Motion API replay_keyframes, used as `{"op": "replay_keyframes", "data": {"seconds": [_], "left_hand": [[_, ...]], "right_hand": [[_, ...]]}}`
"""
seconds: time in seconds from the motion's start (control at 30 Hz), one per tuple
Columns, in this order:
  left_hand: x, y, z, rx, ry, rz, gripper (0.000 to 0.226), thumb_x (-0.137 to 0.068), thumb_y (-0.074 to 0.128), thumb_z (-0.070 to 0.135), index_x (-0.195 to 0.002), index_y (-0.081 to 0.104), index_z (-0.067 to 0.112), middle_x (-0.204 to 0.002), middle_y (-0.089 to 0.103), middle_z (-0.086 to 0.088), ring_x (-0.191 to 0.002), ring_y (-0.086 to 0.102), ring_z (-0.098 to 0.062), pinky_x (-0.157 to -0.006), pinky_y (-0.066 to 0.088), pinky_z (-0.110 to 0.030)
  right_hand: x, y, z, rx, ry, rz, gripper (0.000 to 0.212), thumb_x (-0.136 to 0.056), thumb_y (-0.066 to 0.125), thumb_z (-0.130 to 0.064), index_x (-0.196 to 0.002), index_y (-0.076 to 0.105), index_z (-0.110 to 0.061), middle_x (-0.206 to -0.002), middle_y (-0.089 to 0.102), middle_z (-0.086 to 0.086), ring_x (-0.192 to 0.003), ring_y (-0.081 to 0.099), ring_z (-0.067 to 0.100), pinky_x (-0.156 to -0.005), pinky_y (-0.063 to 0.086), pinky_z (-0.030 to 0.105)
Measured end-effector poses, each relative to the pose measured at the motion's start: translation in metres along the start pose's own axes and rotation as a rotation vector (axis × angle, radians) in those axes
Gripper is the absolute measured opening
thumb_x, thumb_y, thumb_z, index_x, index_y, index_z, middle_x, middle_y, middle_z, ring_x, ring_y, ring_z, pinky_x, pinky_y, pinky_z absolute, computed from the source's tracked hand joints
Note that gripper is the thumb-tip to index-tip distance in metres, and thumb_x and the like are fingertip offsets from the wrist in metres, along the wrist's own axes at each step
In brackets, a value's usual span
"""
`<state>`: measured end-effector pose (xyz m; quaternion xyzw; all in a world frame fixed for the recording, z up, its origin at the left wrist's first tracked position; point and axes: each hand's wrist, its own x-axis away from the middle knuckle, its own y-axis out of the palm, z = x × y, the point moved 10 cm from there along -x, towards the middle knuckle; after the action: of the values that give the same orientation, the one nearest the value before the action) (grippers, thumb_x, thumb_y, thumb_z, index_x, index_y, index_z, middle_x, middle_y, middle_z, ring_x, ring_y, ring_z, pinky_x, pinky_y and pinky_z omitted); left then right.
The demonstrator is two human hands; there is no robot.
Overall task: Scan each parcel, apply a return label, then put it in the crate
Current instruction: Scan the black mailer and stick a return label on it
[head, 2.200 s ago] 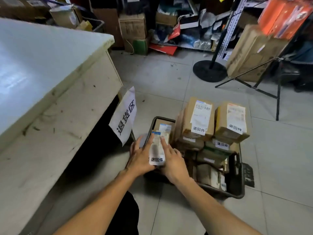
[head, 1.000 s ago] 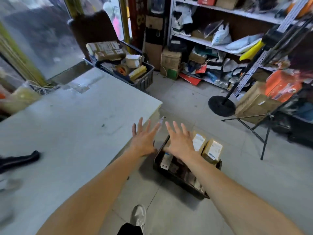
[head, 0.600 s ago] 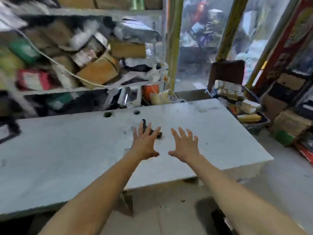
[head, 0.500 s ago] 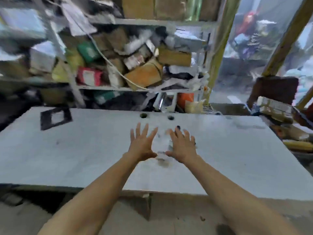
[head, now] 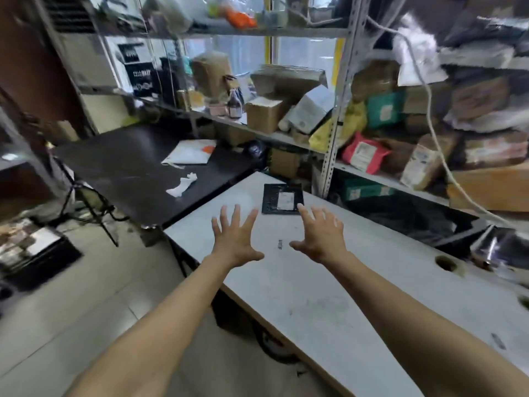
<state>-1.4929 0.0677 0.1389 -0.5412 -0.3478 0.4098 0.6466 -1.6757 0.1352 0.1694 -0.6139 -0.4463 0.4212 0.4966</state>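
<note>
**Over the left end of the bench: two bare hands, nothing held**

Above the pale grey bench top [head: 315, 310], left hand [head: 234, 239] and right hand [head: 320, 236] side by side, palms down, fingers straight and fanned wide, gripping nothing. Cannot tell whether hovering or just brushing the surface.

Between the two hands, on the bench, a small dark-printed strip [head: 280, 244], too small to read. Long axis running from the near edge toward the far edge.

Just beyond the fingertips, toward the far left corner, a flat black square frame with a white centre [head: 282, 199], lying flat.

Past the left edge, a black tabletop [head: 123, 161] with white paper scraps. Behind the far edge, a grey metal shelf rack [head: 335, 124] crowded with goods, among them a brown cardboard box [head: 264, 114] and a red-pink padded bag [head: 362, 151]. On the floor at far left, a dark low tray [head: 37, 253], blurred; possibly holding parcels, not certain.

No parcel on the bench, none in hand. So no heading or long axis to give for one; on the shelf, boxes tilted every way.

Risks, as judgement:
- Picking a parcel from the cluttered rack and toppling its leaning neighbours.
- Taking shelf stock that is not a return at all.
- Reaching wide with blurred sight during a fast head turn and missing the grasp.
- Losing the small strip off the bench with a sweep of a palm.
</note>
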Motion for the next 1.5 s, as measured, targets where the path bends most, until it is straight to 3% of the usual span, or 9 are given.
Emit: {"op": "replay_keyframes", "data": {"seconds": [0.37,0.6,0.83,0.97,1.13,1.27,1.37,1.5], "left_hand": [[-0.187,0.069,-0.017,0.041,-0.005,-0.153,0.116,-0.076,0.075,0.059,-0.157,-0.006,0.041,-0.166,-0.014,-0.011,-0.148,-0.028,-0.039,-0.119,-0.011,-0.061],[-0.286,0.120,-0.031,0.065,-0.084,-0.288,0.120,-0.073,0.072,0.069,-0.156,-0.010,0.041,-0.165,-0.015,-0.018,-0.148,-0.025,-0.042,-0.117,-0.010,-0.061],[-0.378,0.194,-0.029,0.089,-0.037,-0.422,0.123,-0.073,0.068,0.074,-0.156,-0.015,0.039,-0.164,-0.011,-0.025,-0.147,-0.026,-0.044,-0.117,-0.011,-0.062],[-0.418,0.227,-0.025,0.162,-0.012,-0.444,0.124,-0.070,0.068,0.078,-0.156,-0.012,0.039,-0.164,-0.004,-0.023,-0.149,-0.018,-0.042,-0.117,-0.009,-0.060],[-0.443,0.250,-0.021,0.287,-0.025,-0.412,0.121,-0.069,0.072,0.073,-0.158,-0.003,0.038,-0.164,-0.003,-0.019,-0.151,-0.009,-0.040,-0.120,0.000,-0.058],[-0.440,0.257,-0.016,0.369,-0.009,-0.416,0.120,-0.069,0.079,0.059,-0.158,0.000,0.040,-0.165,0.000,-0.013,-0.151,-0.005,-0.037,-0.120,0.003,-0.055],[-0.423,0.262,-0.003,0.387,0.047,-0.472,0.123,-0.067,0.078,0.060,-0.157,-0.004,0.041,-0.166,0.004,-0.011,-0.151,-0.004,-0.037,-0.121,0.007,-0.056],[-0.388,0.258,0.025,0.466,0.100,-0.473,0.137,-0.050,0.072,0.073,-0.156,-0.007,0.037,-0.158,0.028,-0.005,-0.146,0.022,-0.032,-0.119,0.021,-0.053]], "right_hand": [[-0.172,0.101,0.050,-0.106,0.185,-0.166,0.100,-0.082,0.064,-0.065,-0.157,0.010,-0.029,-0.163,0.017,0.008,-0.148,0.017,0.034,-0.116,0.021,0.053],[-0.258,0.158,0.069,-0.123,0.237,-0.280,0.102,-0.084,0.059,-0.068,-0.159,0.004,-0.026,-0.164,0.016,0.010,-0.148,0.017,0.035,-0.117,0.022,0.052],[-0.329,0.220,0.095,-0.174,0.374,-0.363,0.105,-0.083,0.062,-0.067,-0.159,0.000,-0.029,-0.165,0.010,0.014,-0.150,0.009,0.037,-0.117,0.023,0.053],[-0.356,0.257,0.112,-0.272,0.505,-0.404,0.108,-0.079,0.065,-0.068,-0.158,0.000,-0.031,-0.156,0.025,0.019,-0.143,0.023,0.039,-0.112,0.034,0.051],[-0.380,0.285,0.107,-0.384,0.496,-0.434,0.102,-0.084,0.067,-0.052,-0.159,0.002,-0.029,-0.138,0.039,0.021,-0.132,0.033,0.038,-0.106,0.038,0.042],[-0.378,0.283,0.110,-0.481,0.538,-0.321,0.092,-0.088,0.068,-0.039,-0.157,0.010,-0.022,-0.128,0.046,0.020,-0.120,0.047,0.039,-0.097,0.041,0.039],[-0.362,0.275,0.115,-0.614,0.559,-0.234,0.085,-0.089,0.069,-0.024,-0.155,0.015,-0.025,-0.125,0.057,0.017,-0.110,0.058,0.034,-0.088,0.047,0.037],[-0.320,0.246,0.123,-0.629,0.441,-0.212,0.094,-0.086,0.066,-0.009,-0.157,0.011,-0.034,-0.134,0.058,0.010,-0.114,0.058,0.030,-0.091,0.047,0.035]]}}
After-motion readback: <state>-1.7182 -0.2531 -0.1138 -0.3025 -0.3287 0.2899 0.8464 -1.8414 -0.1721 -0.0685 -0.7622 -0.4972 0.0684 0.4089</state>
